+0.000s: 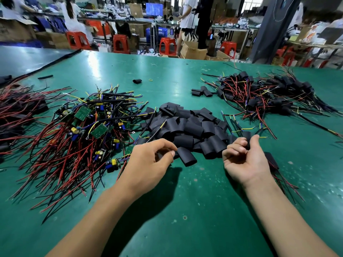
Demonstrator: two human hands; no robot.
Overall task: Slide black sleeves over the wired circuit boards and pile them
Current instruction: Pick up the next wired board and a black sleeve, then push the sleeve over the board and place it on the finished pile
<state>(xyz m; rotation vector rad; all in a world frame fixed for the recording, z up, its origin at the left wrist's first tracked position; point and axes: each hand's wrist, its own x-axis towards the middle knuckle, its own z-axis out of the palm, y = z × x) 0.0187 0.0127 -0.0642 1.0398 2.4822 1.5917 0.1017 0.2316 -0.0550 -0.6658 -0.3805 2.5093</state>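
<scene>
Green bench mat (185,201) under both forearms. Left hand (152,160): fingers curled, thumb and index pinching the end of one black sleeve (187,158). Right hand (245,160): palm up, fingers clenched round a sleeved board (247,137). Just behind the hands lies the loose sleeve heap (191,125). Bare wired circuit boards (83,123) lie to the left and the finished pile (263,93) far right. Red stools (167,45) stand beyond the table.

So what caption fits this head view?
Left hand pinches a black sleeve at the pile; right hand grips a wired sleeve.
</scene>
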